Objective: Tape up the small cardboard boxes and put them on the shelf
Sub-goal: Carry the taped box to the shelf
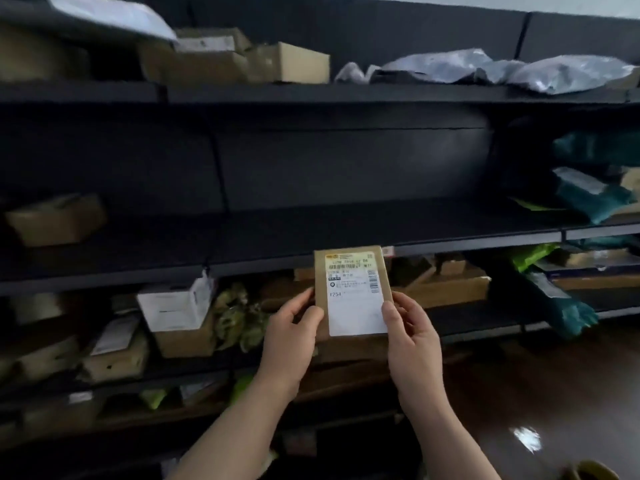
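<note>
Holding small box (353, 289) upright, label (356, 313) toward me for reading. My left hand (291, 336) and right hand (412, 336) each pinch a lower side edge, grip closed on cardboard. Box hangs before middle shelf (277, 237), not yet placed.

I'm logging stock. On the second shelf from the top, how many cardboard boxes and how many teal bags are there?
Cardboard boxes: 1
Teal bags: 2, piled at the right end, where blur may hide more
Total: 3
Not counted: the small cardboard box held by the left hand and right hand.
</note>
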`<state>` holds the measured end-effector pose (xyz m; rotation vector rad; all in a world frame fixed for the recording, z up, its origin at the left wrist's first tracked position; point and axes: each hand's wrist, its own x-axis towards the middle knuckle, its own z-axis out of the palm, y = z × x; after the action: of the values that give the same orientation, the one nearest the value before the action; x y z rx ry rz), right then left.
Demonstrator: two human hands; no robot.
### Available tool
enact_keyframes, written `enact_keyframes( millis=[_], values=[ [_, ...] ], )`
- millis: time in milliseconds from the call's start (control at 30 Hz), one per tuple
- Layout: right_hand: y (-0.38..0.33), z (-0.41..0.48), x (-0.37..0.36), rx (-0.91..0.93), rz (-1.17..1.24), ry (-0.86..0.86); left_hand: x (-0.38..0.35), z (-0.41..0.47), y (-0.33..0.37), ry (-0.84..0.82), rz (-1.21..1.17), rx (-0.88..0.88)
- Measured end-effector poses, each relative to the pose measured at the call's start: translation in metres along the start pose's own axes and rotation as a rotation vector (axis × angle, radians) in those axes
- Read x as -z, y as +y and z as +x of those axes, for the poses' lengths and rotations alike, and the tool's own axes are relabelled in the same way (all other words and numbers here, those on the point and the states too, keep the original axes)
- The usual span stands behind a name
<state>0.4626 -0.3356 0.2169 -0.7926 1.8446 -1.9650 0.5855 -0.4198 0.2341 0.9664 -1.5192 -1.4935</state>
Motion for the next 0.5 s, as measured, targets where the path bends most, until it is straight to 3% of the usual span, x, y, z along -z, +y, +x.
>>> enact_keyframes(
  millis=[267, 500],
  values=[
    [-0.039, -0.046, -0.180, 0.028, 0.040, -0.333, 0.177, -0.009, 0.033, 0.340, 0.051, -0.069],
    [-0.056, -0.054, -0.296, 0.009, 0.044, -0.536, 0.277, 0.014, 0.049, 0.515, 0.031, -0.037]
  ],
)
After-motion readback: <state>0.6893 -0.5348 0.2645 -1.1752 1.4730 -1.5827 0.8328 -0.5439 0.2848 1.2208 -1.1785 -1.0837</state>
